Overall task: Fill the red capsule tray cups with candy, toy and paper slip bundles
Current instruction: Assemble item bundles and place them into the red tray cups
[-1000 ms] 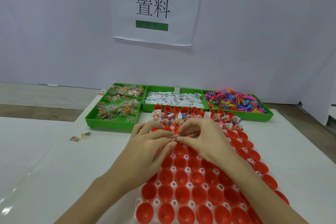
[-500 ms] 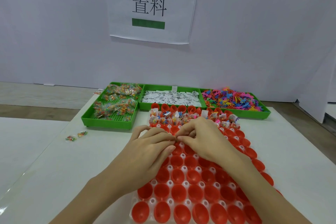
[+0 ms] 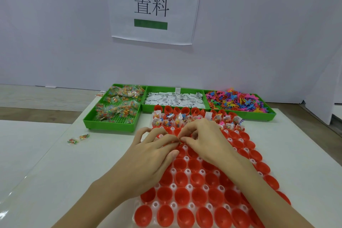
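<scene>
Both hands have barely shifted since earlier: left hand (image 3: 157, 155) and right hand (image 3: 205, 140) meet fingertip to fingertip, pinching something small, too hidden to identify, over the red plastic capsule tray (image 3: 187, 192) on the white table (image 3: 74, 172), whose far rows hold bundles.

White worktable against a pale partition wall, paper sign overhead.

Wall (image 3: 55, 33): plain pale lilac-white panel, evenly lit, no hard shadows. Paper sign (image 3: 154, 5) fixed to it, top right corner curling, two black characters above a green bar. White table (image 3: 46, 172) with glossy glare at near-left corner. Grey-brown floor strip (image 3: 37, 102) behind table at left. A second white panel (image 3: 322, 98) stands at right.
</scene>
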Tool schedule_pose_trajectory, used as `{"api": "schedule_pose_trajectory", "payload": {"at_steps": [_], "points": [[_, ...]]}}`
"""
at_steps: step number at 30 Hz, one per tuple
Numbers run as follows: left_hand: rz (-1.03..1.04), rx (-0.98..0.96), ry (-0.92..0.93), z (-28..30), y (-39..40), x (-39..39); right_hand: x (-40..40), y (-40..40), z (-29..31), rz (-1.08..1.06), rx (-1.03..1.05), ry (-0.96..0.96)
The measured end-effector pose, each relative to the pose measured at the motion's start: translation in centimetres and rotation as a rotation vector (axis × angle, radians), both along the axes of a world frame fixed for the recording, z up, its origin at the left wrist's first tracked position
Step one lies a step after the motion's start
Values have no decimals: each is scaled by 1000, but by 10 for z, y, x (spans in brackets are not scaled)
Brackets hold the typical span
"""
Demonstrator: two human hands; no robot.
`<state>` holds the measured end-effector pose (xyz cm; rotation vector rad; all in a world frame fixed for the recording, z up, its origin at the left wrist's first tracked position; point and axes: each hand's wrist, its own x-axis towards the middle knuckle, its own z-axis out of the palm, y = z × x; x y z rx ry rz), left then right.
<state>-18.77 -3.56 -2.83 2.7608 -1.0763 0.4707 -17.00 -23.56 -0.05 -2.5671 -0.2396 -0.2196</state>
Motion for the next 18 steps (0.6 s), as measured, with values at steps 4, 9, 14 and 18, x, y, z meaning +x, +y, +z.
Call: {"api": "schedule_pose_trajectory", "payload": {"at_steps": [4, 9, 14, 18], "points": [[26, 70, -38, 4, 1, -3, -1, -4, 2, -2, 42, 39], [-19, -70, 88, 6, 4, 4, -4, -11, 11, 6, 100, -4], [-44, -369, 164, 12, 12, 13, -12, -20, 28, 50, 230, -43], [86, -490, 68, 6, 33, 35, -21, -27, 38, 106, 299, -51]]}}
